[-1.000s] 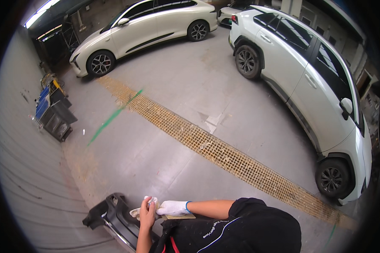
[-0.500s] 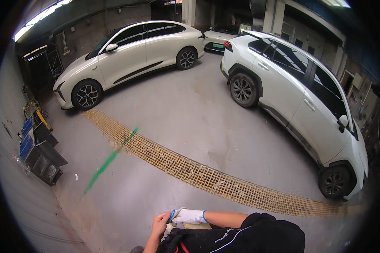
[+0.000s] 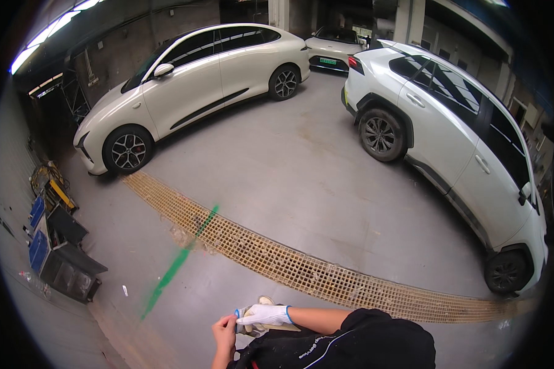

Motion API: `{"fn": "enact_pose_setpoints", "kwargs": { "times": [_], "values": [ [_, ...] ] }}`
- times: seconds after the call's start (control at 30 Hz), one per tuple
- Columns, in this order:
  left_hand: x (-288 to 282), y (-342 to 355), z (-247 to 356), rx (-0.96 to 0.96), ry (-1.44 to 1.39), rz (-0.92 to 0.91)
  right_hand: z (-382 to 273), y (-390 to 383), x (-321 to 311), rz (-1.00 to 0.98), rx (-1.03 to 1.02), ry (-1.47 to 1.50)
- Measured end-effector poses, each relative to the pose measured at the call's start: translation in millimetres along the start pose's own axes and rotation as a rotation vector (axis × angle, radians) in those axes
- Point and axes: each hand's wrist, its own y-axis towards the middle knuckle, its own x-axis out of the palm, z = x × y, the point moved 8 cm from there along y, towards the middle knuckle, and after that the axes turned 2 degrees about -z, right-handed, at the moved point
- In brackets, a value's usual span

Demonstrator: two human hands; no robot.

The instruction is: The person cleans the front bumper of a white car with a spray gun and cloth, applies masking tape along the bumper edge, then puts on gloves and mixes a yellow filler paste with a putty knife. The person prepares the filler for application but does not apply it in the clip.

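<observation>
My right hand [image 3: 264, 315] wears a white knit work glove with a blue cuff edge. It is closed on a second glove [image 3: 245, 328], greyish with a blue rim, in front of my body. My left hand [image 3: 224, 331] is bare, its fingers curled together at that blue rim, touching my right fingertips. The lower part of the second glove is partly hidden. Just beyond my right hand shows the light-coloured tip of what looks like a shoe [image 3: 266, 300].
A yellowish floor grating [image 3: 277, 264] curves across the floor, crossed by a green stripe [image 3: 172, 273]. A cream sedan [image 3: 184, 92] stands far left, a white SUV [image 3: 449, 129] right, another car [image 3: 333, 46] behind. Black and blue bins [image 3: 71, 273] stand by the left wall.
My hands have shifted slightly left and lower, and the right glove has turned so its back shows more. The blue rim stays by my left fingers. The view has swung a little.
</observation>
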Motion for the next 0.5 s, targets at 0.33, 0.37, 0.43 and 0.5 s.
{"fn": "enact_pose_setpoints", "kwargs": {
  "times": [0.33, 0.37, 0.43, 0.5],
  "values": [
    [16, 159, 172, 0.682, 0.548, 0.133, -169, 94, -152, 0.329, -0.271, -0.219],
    [23, 172, 177, 0.787, 0.702, 0.119, -176, 98, -168, 0.375, -0.241, -0.187],
    [37, 211, 171, 0.850, 0.932, 0.051, -195, 104, -190, 0.452, -0.251, -0.195],
    [49, 266, 152, 0.742, 1.073, -0.029, -213, 111, -203, 0.499, -0.236, -0.300]
  ]
}}
